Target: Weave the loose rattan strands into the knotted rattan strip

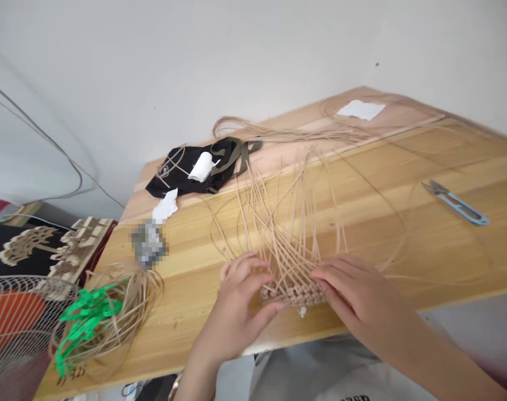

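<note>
Right hand (362, 287), nearest the camera, touches the woven piece (303, 295) at its right end; I cannot tell whether its bunched fingertips grip. I find the left hand (242, 301) with thumb and fingers parted around the left end. The work lies near the table's (186, 328) front edge, loose strands (289, 264) fanning away. I judge weaving underway; the next move calls for steadying and separating strands.

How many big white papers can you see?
3: a flat sheet at the back of the table, a curled piece on the black bag, and a torn piece beside that bag. Others may be hidden.
</note>
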Demonstrator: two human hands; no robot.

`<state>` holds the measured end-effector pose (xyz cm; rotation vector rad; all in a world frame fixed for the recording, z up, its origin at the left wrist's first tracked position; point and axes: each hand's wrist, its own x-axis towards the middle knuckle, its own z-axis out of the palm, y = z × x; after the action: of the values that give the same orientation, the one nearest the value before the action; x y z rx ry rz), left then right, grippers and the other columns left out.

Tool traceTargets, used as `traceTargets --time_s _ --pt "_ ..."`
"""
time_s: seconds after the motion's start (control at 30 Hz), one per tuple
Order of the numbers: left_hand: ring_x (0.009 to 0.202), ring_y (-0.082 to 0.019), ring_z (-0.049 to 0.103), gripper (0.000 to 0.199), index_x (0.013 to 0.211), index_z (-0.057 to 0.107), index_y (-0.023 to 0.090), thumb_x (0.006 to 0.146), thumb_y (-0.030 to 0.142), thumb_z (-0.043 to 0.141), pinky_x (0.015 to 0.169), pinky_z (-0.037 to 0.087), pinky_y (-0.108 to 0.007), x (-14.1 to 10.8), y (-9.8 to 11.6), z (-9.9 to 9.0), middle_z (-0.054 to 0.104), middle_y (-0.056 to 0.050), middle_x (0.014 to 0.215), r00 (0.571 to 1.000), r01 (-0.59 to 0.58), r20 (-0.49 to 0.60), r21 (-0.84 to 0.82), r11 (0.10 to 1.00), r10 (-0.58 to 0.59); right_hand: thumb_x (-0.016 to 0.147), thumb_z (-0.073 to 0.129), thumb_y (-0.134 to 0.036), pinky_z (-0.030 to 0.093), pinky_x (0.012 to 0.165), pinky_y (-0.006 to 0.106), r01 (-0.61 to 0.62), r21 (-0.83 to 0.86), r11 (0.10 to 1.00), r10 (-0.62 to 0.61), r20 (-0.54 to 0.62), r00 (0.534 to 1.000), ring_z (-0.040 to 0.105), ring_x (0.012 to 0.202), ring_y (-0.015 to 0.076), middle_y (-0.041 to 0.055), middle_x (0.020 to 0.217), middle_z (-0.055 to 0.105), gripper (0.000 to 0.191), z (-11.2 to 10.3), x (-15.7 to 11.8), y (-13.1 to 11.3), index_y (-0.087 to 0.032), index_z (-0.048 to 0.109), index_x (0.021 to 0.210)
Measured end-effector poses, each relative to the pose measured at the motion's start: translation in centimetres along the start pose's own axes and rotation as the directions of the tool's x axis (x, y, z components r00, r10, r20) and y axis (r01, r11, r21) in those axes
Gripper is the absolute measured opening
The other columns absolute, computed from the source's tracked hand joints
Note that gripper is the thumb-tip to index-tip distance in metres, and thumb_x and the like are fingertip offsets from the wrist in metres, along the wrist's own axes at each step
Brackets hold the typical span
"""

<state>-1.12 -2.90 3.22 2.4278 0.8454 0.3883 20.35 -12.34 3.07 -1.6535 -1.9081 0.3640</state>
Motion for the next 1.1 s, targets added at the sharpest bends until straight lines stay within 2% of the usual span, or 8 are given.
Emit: traceTargets --time_s 0.07,0.3,0.43,0.6,0.73,0.83,0.97,1.1 --pt "0.118 -0.028 0.047 0.008 0.091 0.066 0.021 0.086 0.023 0.060 0.100 0.028 -0.048 1.5 0.3 0.1 0.061 -0.006 0.106 0.998 0.030 0.048 -0.008 1.000 -0.030 0.088 0.037 -0.005 0.051 0.071 0.047 0.000 -0.014 1.000 0.000 0.014 1.000 0.060 0.083 0.0267 0.0086 0.086 0.067 0.028 0.0 0.2 -0.2 -0.015 0.063 0.092" --pt "0.098 -0.022 0.052 0.007 0.074 0.064 0.019 0.080 0.015 0.062 0.095 0.026 -0.043 3.2 0.6 0.6 0.061 -0.001 0.088 0.992 0.082 0.099 -0.083 0.993 -0.073 0.087 0.036 -0.005 0.052 0.066 0.049 0.014 -0.013 1.000 -0.013 0.066 0.998 0.060 0.079 0.0277 0.0084 0.082 0.066 0.031 0.6 0.8 -0.7 -0.015 0.066 0.088" --pt "0.099 -0.021 0.053 0.011 0.076 0.061 0.020 0.078 0.009 0.061 0.097 0.025 -0.043 2.9 0.6 0.6 0.062 0.000 0.087 0.992 0.105 0.083 -0.195 0.975 -0.090 0.088 0.039 -0.008 0.053 0.065 0.043 0.018 -0.012 1.000 -0.017 0.018 1.000 0.062 0.078 0.0252 0.0061 0.083 0.067 0.025 0.0 0.8 -1.3 -0.019 0.062 0.089" --pt "0.106 -0.021 0.053 0.014 0.084 0.059 0.021 0.084 0.008 0.055 0.105 0.021 -0.045 2.6 0.5 0.5 0.063 -0.001 0.091 0.988 0.135 0.122 -0.364 0.921 -0.097 0.091 0.044 -0.018 0.052 0.074 0.037 -0.023 -0.058 0.998 0.015 -0.135 0.991 0.064 0.090 0.0217 0.0042 0.099 0.068 0.025 -1.2 0.5 -1.7 -0.024 0.053 0.114" --pt "0.108 -0.021 0.053 0.021 0.097 0.058 0.023 0.086 0.007 0.049 0.108 0.020 -0.047 2.3 0.1 0.6 0.064 -0.002 0.093 0.987 0.157 0.123 -0.533 0.831 -0.107 0.089 0.044 -0.024 0.055 0.068 0.043 0.000 -0.183 0.983 0.003 0.016 1.000 0.067 0.085 0.0260 0.0050 0.096 0.071 0.027 -1.1 0.6 -0.9 -0.023 0.055 0.114" --pt "0.122 -0.022 0.046 0.039 0.106 0.059 0.025 0.081 0.001 0.040 0.111 0.016 -0.049 1.8 -0.4 0.5 0.068 -0.003 0.098 0.982 0.188 0.148 -0.621 0.761 -0.122 0.088 0.039 -0.017 0.055 0.059 0.038 -0.025 -0.143 0.989 0.037 0.080 0.996 0.068 0.072 0.0217 0.0013 0.084 0.072 0.025 -1.1 0.7 -0.2 -0.025 0.059 0.101" --pt "0.134 -0.024 0.034 0.057 0.110 0.063 0.027 0.068 -0.002 0.038 0.111 0.019 -0.047 0.7 -1.5 0.0 0.062 -0.002 0.122 0.981 0.149 0.011 -0.680 0.718 -0.192 0.090 0.043 -0.022 0.055 0.058 0.032 -0.097 -0.098 0.990 0.106 0.083 0.991 0.069 0.070 0.0193 -0.0004 0.084 0.072 0.019 -1.8 0.1 0.0 -0.027 0.060 0.096" --pt "0.116 -0.021 0.050 0.050 0.102 0.064 0.025 0.069 -0.003 0.040 0.105 0.032 -0.037 -0.8 -2.7 -0.8 0.066 -0.001 0.106 0.958 0.001 -0.196 -0.730 0.683 -0.211 0.090 0.048 -0.032 0.056 0.062 0.032 -0.195 -0.077 0.978 0.202 0.105 0.974 0.069 0.075 0.0191 -0.0013 0.088 0.072 0.017 -2.2 -0.5 -0.2 -0.031 0.063 0.098"
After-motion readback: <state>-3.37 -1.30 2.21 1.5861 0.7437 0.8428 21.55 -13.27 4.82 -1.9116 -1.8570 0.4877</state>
